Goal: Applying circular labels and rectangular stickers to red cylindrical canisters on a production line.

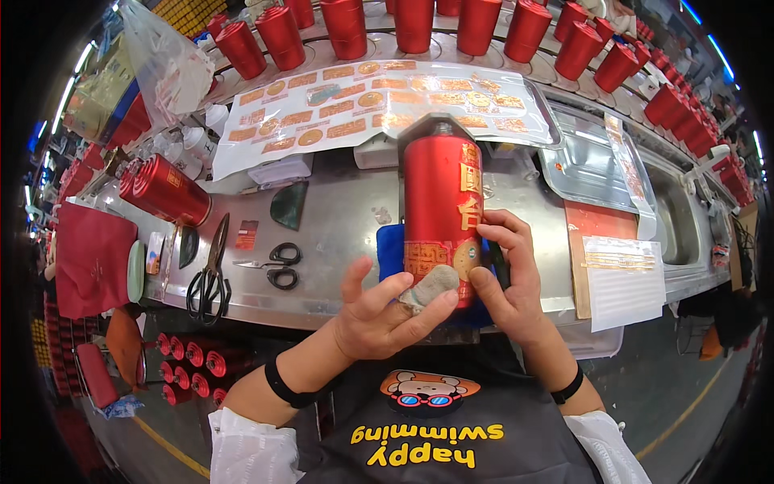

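Spread rather than clenched, the left hand meets the lower front of a red bottle through a grey finger cover (or a scrap of cloth; hard to say which). Thumb and fingertips of the right hand rest along the bottle's right edge; whether they truly grip it cannot be told. The bottle's base end sits between the hands, its long axis running away from both, neck farthest. A round gold label is nearer the right thumb. Blue cloth shows just beyond the left fingers. Left of that hand lie small scissors, then large scissors; right of the other, white papers. Past the neck spreads a sticker sheet, then a row of red bottles.
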`<state>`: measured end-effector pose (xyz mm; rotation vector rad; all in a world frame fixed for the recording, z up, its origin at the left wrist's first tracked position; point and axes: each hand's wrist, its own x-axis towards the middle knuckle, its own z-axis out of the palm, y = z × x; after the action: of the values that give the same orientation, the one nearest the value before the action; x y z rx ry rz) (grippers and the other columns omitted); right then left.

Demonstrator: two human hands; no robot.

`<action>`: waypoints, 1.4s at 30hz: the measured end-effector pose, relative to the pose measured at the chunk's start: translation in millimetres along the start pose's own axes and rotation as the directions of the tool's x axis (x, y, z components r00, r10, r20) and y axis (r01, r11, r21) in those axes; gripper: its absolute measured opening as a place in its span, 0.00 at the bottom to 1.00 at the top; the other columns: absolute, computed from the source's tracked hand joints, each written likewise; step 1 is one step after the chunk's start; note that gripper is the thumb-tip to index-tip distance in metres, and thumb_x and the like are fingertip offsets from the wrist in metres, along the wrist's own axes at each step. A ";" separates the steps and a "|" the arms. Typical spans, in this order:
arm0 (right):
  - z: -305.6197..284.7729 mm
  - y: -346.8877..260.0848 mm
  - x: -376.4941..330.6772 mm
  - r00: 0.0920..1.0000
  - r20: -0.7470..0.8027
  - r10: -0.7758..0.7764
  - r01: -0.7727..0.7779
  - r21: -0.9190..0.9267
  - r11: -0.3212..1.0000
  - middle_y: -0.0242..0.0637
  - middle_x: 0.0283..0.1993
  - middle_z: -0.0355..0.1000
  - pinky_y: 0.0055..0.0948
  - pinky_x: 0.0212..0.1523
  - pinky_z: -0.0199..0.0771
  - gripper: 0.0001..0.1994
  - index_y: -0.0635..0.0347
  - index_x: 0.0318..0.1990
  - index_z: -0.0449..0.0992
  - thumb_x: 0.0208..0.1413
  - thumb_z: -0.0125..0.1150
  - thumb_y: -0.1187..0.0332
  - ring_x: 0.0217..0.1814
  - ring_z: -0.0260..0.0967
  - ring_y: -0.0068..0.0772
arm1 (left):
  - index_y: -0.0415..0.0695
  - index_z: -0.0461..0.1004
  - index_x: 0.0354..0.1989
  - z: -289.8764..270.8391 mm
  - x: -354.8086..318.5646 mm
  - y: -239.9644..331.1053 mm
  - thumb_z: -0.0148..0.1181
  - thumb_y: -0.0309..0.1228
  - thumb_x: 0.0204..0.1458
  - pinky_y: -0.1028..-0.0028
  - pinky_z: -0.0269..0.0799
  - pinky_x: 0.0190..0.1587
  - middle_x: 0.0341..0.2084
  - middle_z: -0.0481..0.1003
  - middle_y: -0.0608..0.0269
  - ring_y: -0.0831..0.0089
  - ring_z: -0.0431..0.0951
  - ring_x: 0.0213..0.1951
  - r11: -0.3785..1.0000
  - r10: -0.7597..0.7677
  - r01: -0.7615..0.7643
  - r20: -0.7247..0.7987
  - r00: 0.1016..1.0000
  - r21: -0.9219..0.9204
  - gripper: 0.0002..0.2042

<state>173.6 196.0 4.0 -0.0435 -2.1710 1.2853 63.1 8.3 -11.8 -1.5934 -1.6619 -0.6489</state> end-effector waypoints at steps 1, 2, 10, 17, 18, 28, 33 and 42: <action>0.1 0.0 0.2 1.000 0.000 -0.004 0.004 -0.010 1.000 0.50 0.58 0.58 0.39 0.61 0.58 0.22 0.62 0.55 0.65 0.55 0.61 0.64 0.62 0.56 0.48 | 0.58 0.74 0.46 -0.3 -0.4 -1.0 0.62 0.33 0.48 0.51 0.48 0.65 0.33 0.77 0.78 0.73 0.63 0.50 0.999 0.033 -0.033 0.000 0.999 -0.017 0.15; 0.2 -0.2 0.1 1.000 -0.010 -0.011 0.011 -0.019 1.000 0.51 0.58 0.58 0.39 0.61 0.58 0.22 0.62 0.55 0.65 0.55 0.61 0.63 0.62 0.57 0.48 | 0.58 0.74 0.46 -0.3 -0.8 -1.4 0.62 0.33 0.48 0.51 0.48 0.65 0.33 0.77 0.78 0.73 0.63 0.50 0.999 0.033 -0.033 -0.002 0.999 -0.017 0.15; 0.1 -2.0 -0.3 1.000 0.001 -0.009 0.009 -0.042 0.999 0.51 0.58 0.57 0.40 0.61 0.58 0.22 0.62 0.54 0.65 0.55 0.61 0.64 0.62 0.57 0.48 | 0.57 0.75 0.45 -3.2 6.3 -9.3 0.57 0.43 0.53 0.56 0.53 0.61 0.37 0.75 0.79 0.72 0.62 0.45 0.992 0.079 -0.078 0.008 0.997 -0.097 0.12; 0.3 -0.8 0.1 1.000 -0.001 -0.014 0.014 -0.024 1.000 0.50 0.59 0.57 0.40 0.61 0.57 0.22 0.62 0.55 0.65 0.55 0.61 0.65 0.62 0.56 0.48 | 0.53 0.75 0.50 -3.5 32.4 -31.2 0.45 0.52 0.59 0.60 0.52 0.63 0.31 0.76 0.77 0.73 0.64 0.44 0.976 0.014 0.000 0.064 0.998 -0.216 0.21; 0.1 -0.4 0.1 1.000 0.001 -0.007 0.007 -0.022 1.000 0.50 0.59 0.57 0.40 0.61 0.57 0.22 0.62 0.55 0.65 0.55 0.61 0.65 0.62 0.56 0.48 | 0.52 0.75 0.50 -3.3 35.5 -34.8 0.44 0.52 0.59 0.60 0.52 0.63 0.32 0.76 0.76 0.73 0.65 0.44 0.971 0.005 0.017 0.093 0.996 -0.240 0.22; 2.0 0.7 -1.1 1.000 -0.017 0.005 -0.005 0.006 1.000 0.50 0.58 0.58 0.39 0.61 0.57 0.22 0.62 0.54 0.66 0.55 0.61 0.64 0.62 0.56 0.48 | 0.48 0.77 0.47 -8.6 25.6 -21.6 0.44 0.49 0.60 0.55 0.49 0.63 0.34 0.77 0.70 0.70 0.67 0.43 0.961 -0.063 0.100 0.150 0.987 -0.259 0.21; 0.0 -1.7 -0.5 1.000 -0.009 -0.014 0.013 -0.025 1.000 0.49 0.58 0.58 0.39 0.61 0.58 0.22 0.62 0.55 0.65 0.55 0.61 0.63 0.62 0.57 0.48 | 0.48 0.77 0.47 -12.8 6.6 0.9 0.50 0.42 0.57 0.54 0.50 0.62 0.33 0.77 0.71 0.69 0.66 0.42 0.962 -0.073 0.101 0.117 0.990 -0.252 0.16; -24.0 -30.7 9.1 0.986 -0.109 0.128 -0.124 0.038 0.991 0.40 0.47 0.72 0.26 0.43 0.72 0.16 0.63 0.50 0.70 0.53 0.61 0.77 0.45 0.70 0.30 | 0.39 0.59 0.62 -9.1 -4.6 19.1 0.65 0.41 0.44 0.47 0.45 0.61 0.44 0.71 0.49 0.51 0.62 0.53 0.809 -0.523 0.538 0.127 0.843 -0.236 0.36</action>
<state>186.7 201.6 41.4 -0.2379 -2.0810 1.3539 83.3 0.3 -12.3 -1.3143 -2.1625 -1.1617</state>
